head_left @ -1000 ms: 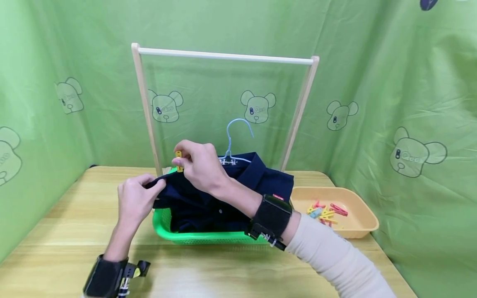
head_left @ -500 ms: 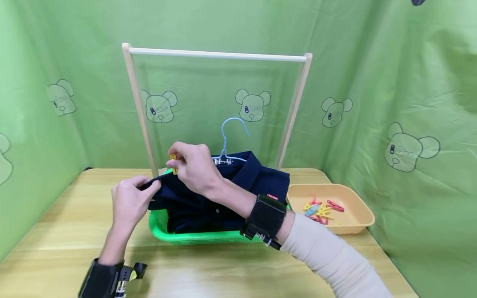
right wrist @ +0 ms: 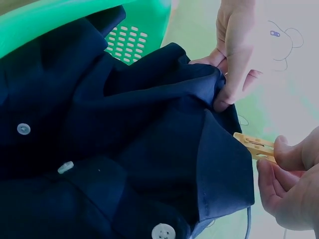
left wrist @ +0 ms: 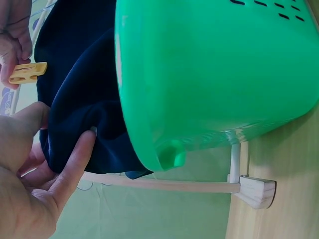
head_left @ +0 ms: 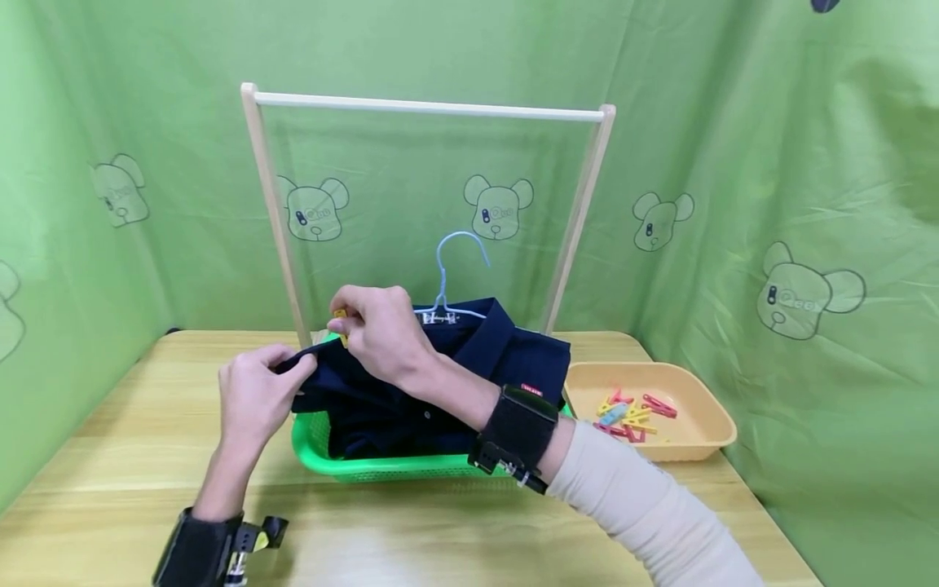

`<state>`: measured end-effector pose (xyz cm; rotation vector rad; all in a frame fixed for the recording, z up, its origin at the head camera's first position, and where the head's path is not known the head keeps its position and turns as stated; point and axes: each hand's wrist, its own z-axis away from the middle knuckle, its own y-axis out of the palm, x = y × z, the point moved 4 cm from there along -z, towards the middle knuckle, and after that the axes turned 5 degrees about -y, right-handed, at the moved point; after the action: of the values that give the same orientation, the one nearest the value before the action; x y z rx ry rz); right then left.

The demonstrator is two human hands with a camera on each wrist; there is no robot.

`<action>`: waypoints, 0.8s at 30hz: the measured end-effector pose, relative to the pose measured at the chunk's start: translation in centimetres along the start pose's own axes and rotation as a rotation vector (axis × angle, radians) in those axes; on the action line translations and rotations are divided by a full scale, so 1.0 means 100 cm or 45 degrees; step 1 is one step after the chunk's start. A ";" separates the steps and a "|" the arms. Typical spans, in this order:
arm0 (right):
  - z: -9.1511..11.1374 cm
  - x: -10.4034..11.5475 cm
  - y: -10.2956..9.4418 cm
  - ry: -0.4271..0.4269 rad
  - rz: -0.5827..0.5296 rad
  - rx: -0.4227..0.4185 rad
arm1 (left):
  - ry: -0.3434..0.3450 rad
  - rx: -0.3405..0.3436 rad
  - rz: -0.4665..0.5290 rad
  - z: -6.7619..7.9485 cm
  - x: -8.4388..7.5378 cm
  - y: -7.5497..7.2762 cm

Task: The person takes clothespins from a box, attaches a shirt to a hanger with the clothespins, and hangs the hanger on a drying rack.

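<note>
Green curtains (head_left: 440,49) surround a wood-grain counter (head_left: 110,424). On it, a navy shirt (head_left: 396,420) lies partly in a green basket (head_left: 311,448). At the shirt's nine o'clock, the left hand (head_left: 255,395) pinches fabric; at ten, the right hand (head_left: 385,334) pinches a yellow clothespin (right wrist: 255,146).

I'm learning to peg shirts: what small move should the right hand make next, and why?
The right hand should probably ease its pinch so the yellow clothespin closes: its tip meets the edge of the navy shirt, and the left hand grips it nearby, though whether cloth lies between the prongs is unclear.
</note>
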<state>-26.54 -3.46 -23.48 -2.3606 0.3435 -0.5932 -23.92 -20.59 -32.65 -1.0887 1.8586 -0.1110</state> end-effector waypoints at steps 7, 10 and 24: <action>0.002 -0.002 0.003 -0.014 0.022 -0.007 | -0.012 0.010 0.006 0.001 0.000 0.001; 0.001 -0.003 0.003 -0.016 0.017 -0.008 | -0.012 0.007 0.003 0.000 0.000 0.000; 0.001 -0.004 0.003 0.093 0.027 0.108 | 0.017 -0.003 0.006 0.001 -0.001 -0.001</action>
<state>-26.86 -3.52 -23.88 -2.2558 0.3682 -0.6718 -23.77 -20.53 -32.65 -1.0873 1.8734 -0.1139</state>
